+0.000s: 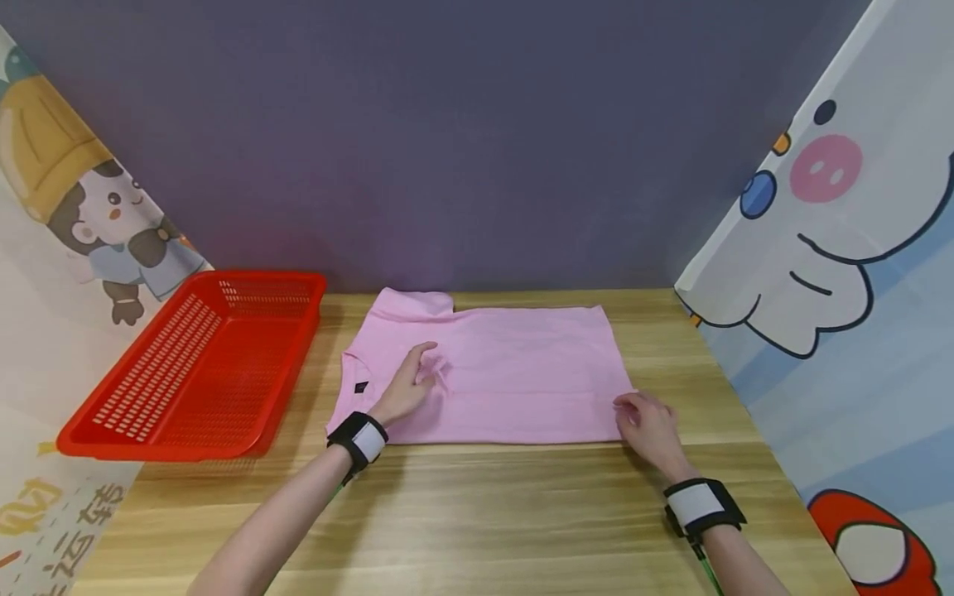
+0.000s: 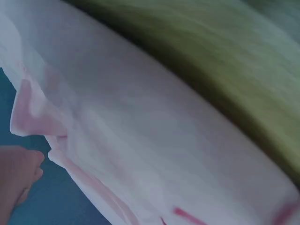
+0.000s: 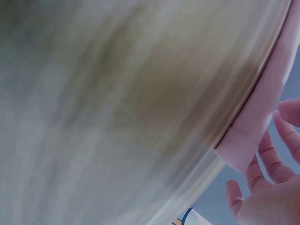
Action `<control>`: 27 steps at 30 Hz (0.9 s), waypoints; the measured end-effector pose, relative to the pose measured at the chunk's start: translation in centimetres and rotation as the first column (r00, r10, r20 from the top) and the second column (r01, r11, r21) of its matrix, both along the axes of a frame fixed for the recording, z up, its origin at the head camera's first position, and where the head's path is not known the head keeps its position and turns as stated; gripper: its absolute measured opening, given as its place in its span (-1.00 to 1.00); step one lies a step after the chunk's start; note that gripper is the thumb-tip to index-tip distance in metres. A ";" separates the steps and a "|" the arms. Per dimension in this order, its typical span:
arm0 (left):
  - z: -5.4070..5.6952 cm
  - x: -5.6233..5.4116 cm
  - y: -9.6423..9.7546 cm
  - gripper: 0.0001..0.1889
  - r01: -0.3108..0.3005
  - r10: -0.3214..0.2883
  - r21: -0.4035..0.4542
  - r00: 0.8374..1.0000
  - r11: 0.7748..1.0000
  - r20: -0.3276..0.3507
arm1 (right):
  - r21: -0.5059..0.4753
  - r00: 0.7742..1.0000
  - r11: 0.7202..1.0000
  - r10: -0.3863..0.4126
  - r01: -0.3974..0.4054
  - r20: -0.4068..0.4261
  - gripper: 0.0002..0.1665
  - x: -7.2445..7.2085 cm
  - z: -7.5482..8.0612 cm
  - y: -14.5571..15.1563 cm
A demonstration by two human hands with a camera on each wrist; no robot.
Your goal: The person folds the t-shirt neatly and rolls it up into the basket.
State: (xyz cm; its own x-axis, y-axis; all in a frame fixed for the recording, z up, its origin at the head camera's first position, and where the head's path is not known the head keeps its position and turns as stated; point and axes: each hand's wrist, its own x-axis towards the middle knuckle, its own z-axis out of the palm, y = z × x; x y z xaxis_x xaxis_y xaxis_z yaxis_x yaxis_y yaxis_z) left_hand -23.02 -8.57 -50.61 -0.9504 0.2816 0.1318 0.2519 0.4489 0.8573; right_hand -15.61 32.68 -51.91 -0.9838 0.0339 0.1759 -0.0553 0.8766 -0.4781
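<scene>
A pink T-shirt (image 1: pixel 522 356) lies flat on the table, neckline to the left and hem to the right. A small black label (image 1: pixel 361 386) shows inside the neckline. My left hand (image 1: pixel 408 387) is over the chest part, its fingers apart from a small raised fold (image 2: pixel 35 112) of the cloth in the left wrist view. At the near corner of the hem is my right hand (image 1: pixel 650 426). Its fingers are spread and loosely bent, with fingertips right at the cloth edge in the right wrist view (image 3: pixel 267 187).
A red plastic basket (image 1: pixel 294 397) with slotted sides stands on the left of the wooden table (image 1: pixel 477 521). A dark panel (image 1: pixel 477 149) rises behind the table, and walls with cartoon prints flank both sides.
</scene>
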 end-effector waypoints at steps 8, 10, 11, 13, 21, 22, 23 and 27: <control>-1.2 0.7 -0.7 -0.61 -0.036 0.019 -0.138 0.993 0.990 -0.119 | -0.004 1.000 1.000 -0.002 0.002 0.003 -0.79 0.4 0.1 0.2; -1.4 0.7 -0.3 -0.63 0.040 -0.065 -0.209 0.991 0.977 -0.113 | -0.005 1.000 1.000 0.001 -0.001 0.005 -0.79 0.4 0.0 0.1; -1.5 0.8 -0.1 -0.62 0.084 -0.117 -0.261 0.987 0.962 -0.114 | -0.005 1.000 1.000 0.003 -0.003 0.008 -0.79 0.4 0.0 0.1; -1.6 1.0 0.0 -0.57 0.171 -0.234 -0.383 0.964 0.908 -0.125 | -0.004 1.000 1.000 0.005 -0.005 0.021 -0.79 0.3 0.0 0.0; -1.4 1.4 -1.8 -0.49 0.316 -0.371 -0.327 0.921 0.890 -0.119 | 0.013 0.999 1.000 0.024 -0.023 -0.023 -0.83 0.3 -0.1 0.4; -1.3 1.3 -2.3 -0.49 0.296 -0.336 -0.269 0.935 0.916 -0.116 | 0.017 0.999 0.999 0.030 -0.029 -0.037 -0.83 0.3 -0.1 0.5; -1.2 1.3 -2.9 -0.51 0.255 -0.288 -0.231 0.950 0.939 -0.123 | 0.020 0.998 0.999 0.038 -0.037 -0.052 -0.83 0.3 -0.1 0.7; -0.5 1.7 -5.7 -0.60 -0.033 -0.003 -0.233 0.988 0.972 -0.154 | 0.027 0.994 0.997 0.073 -0.071 -0.076 -0.83 0.3 0.1 1.4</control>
State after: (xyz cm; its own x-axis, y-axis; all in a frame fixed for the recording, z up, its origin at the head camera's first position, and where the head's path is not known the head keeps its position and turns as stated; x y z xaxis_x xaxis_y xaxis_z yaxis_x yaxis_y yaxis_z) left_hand -21.31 -14.29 -51.08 -0.9285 0.3080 0.2074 0.3632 0.6370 0.6799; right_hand -15.29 34.08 -51.78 -0.9672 -0.0416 0.2507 -0.1541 0.8805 -0.4483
